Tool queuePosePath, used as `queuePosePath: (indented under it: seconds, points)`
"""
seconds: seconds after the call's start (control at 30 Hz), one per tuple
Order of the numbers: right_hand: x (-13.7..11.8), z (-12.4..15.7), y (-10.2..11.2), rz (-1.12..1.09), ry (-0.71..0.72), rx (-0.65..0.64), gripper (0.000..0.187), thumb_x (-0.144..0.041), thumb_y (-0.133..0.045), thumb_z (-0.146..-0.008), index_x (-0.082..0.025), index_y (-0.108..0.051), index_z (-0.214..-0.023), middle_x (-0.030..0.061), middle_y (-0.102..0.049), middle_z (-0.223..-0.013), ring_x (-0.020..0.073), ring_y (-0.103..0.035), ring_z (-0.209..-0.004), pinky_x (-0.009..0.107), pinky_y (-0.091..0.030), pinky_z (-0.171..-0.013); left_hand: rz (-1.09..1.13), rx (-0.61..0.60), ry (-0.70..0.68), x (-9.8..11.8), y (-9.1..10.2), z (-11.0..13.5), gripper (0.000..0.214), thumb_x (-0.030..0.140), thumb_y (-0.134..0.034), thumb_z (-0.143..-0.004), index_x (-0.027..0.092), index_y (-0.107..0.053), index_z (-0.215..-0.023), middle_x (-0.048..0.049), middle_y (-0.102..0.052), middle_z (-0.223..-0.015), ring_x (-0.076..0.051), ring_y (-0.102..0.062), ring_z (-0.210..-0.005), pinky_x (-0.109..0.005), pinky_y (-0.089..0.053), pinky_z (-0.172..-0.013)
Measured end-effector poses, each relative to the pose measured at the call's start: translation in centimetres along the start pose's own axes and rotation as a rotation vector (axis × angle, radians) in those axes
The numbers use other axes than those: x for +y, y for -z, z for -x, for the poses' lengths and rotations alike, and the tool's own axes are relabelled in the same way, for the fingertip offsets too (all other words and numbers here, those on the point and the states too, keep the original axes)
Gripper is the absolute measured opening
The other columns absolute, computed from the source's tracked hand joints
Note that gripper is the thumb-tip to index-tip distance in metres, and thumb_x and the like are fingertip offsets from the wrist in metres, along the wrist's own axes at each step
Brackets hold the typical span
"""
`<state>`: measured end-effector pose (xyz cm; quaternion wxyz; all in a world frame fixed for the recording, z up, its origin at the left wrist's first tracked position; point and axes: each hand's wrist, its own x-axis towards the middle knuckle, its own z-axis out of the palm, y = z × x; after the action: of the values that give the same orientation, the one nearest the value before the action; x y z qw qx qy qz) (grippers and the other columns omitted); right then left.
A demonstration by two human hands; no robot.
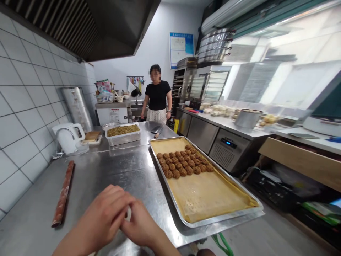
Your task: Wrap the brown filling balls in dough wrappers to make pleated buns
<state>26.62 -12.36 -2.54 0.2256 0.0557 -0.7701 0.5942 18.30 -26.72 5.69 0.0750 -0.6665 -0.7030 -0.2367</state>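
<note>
My left hand [105, 209] and my right hand [142, 222] are pressed together low in the view, above the steel table [128, 174]. Their fingers overlap and curl over each other. A small pale patch shows between the palms, but I cannot make out what it is. To the right, a metal tray [176, 209] lined with yellowish paper bears several rows of brown balls [182, 163]. Left of my hands lies a reddish-brown rolling pin [63, 193] dusted with white.
A plastic tub [124, 138] of greenish-brown filling stands at the back, near a cleaver [156, 131]. A white kettle [66, 137] stands by the tiled wall. Beyond the table's far end is a person in a black top [158, 94]. A range hood [106, 28] hangs overhead at left.
</note>
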Motion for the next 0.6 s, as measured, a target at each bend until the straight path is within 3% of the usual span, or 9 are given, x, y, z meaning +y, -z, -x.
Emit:
queuePosePath:
  seconds: [0.07, 0.17, 0.23, 0.33, 0.43, 0.5, 0.6]
  points:
    - [0.5, -0.7, -0.1, -0.074, -0.001, -0.055, 0.014, -0.027, -0.064, -0.091, -0.022, -0.073, -0.101, 0.0016, -0.069, -0.091, 0.0206, -0.065, -0.091, 0.032, -0.052, -0.088, 0.069, -0.002, -0.035, 0.4, 0.0, -0.3, 0.027, 0.016, -0.051, -0.102, 0.027, -0.068, -0.119, -0.0055, -0.073, -0.108, -0.021, -0.067, -0.104, -0.039, -0.054, -0.097]
    - [1.6, -1.0, 0.4, -0.154, -0.069, -0.024, 0.036, -0.045, -0.049, -0.104, -0.019, -0.067, -0.086, -0.0014, -0.057, -0.071, 0.0141, -0.055, -0.067, 0.025, -0.048, -0.065, 0.16, 0.089, 0.124, -0.6, -1.0, 0.5, 0.03, 0.024, -0.053, -0.104, 0.032, -0.065, -0.131, -0.0048, -0.069, -0.132, -0.02, -0.063, -0.125, -0.035, -0.05, -0.109]
    - [2.2, -0.8, 0.8, -0.193, -0.128, -0.033, 0.048, -0.056, -0.042, -0.107, -0.018, -0.064, -0.087, -0.0049, -0.048, -0.061, 0.0106, -0.044, -0.054, 0.021, -0.038, -0.051, 0.235, 0.092, 0.282, -1.9, -2.2, 1.3, 0.03, 0.031, -0.055, -0.104, 0.034, -0.065, -0.132, -0.003, -0.069, -0.135, -0.018, -0.065, -0.124, -0.032, -0.05, -0.109]
    - [2.7, -0.5, 1.4, -0.248, -0.2, -0.076, 0.055, -0.067, -0.044, -0.104, -0.017, -0.062, -0.086, -0.0058, -0.05, -0.055, 0.0095, -0.046, -0.046, 0.02, -0.034, -0.046, 0.372, 0.099, 0.455, -3.3, -4.2, 2.1, 0.021, 0.039, -0.059, -0.103, 0.031, -0.073, -0.117, -0.0015, -0.075, -0.115, -0.017, -0.071, -0.106, -0.028, -0.055, -0.096]
    - [2.4, -0.8, 2.0, -0.327, -0.263, -0.134, 0.059, -0.07, -0.047, -0.101, -0.016, -0.066, -0.09, -0.0016, -0.062, -0.058, 0.011, -0.052, -0.044, 0.02, -0.038, -0.045, 0.381, 0.218, 0.549, -3.3, -5.4, 2.6, 0.023, 0.041, -0.058, -0.103, 0.027, -0.074, -0.095, -0.0013, -0.074, -0.097, -0.017, -0.07, -0.091, -0.026, -0.055, -0.082]
    - [2.0, -1.1, 2.6, -0.384, -0.291, -0.148, 0.056, -0.068, -0.057, -0.097, -0.014, -0.073, -0.098, 0.0034, -0.073, -0.072, 0.0129, -0.061, -0.053, 0.024, -0.049, -0.055, 0.282, 0.318, 0.512, -2.9, -5.8, 3.1, 0.024, 0.037, -0.054, -0.105, 0.025, -0.072, -0.093, -0.0029, -0.072, -0.095, -0.018, -0.069, -0.09, -0.028, -0.054, -0.081]
    - [1.5, -1.2, 3.5, -0.423, -0.325, -0.1, 0.043, -0.056, -0.082, -0.083, -0.016, -0.081, -0.098, 0.0039, -0.078, -0.083, 0.0158, -0.068, -0.07, 0.031, -0.054, -0.078, 0.137, 0.363, 0.242, -2.3, -5.6, 3.8, 0.021, 0.022, -0.05, -0.104, 0.024, -0.069, -0.098, -0.0055, -0.072, -0.094, -0.02, -0.068, -0.092, -0.033, -0.053, -0.086]
